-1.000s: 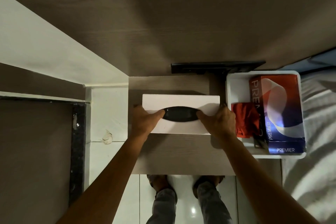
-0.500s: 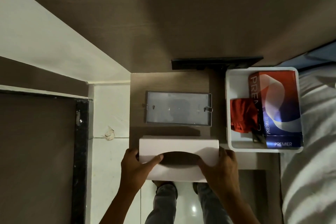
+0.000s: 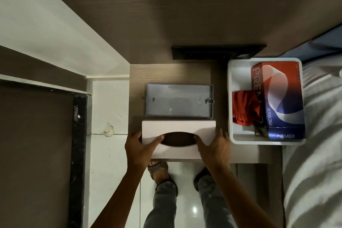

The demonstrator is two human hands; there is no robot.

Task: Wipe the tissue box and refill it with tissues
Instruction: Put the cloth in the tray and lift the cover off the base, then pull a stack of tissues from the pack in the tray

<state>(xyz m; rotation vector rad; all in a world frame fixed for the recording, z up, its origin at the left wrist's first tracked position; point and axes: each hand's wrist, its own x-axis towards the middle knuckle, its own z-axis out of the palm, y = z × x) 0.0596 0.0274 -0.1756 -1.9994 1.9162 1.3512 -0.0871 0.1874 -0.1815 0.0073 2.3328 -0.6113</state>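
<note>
The white tissue box cover (image 3: pixel 177 127) with a dark oval slot sits at the near edge of the small wooden table (image 3: pixel 166 74). My left hand (image 3: pixel 140 149) grips its left end and my right hand (image 3: pixel 214 149) grips its right end. Just behind it lies the grey, empty base tray of the tissue box (image 3: pixel 179 100), separate from the cover. A red and blue Premier tissue pack (image 3: pixel 279 98) and a red cloth (image 3: pixel 244 107) lie in a white bin (image 3: pixel 230 79) to the right.
A dark flat object (image 3: pixel 218 52) lies against the wall behind the table. A bed with pale sheets (image 3: pixel 318 135) is on the right. White tiled floor and my feet (image 3: pixel 159 170) show below. A dark door frame (image 3: pixel 79 135) stands at left.
Both hands lifted the white cover off the grey base and drew it toward me to the table's near edge, which exposed the empty base.
</note>
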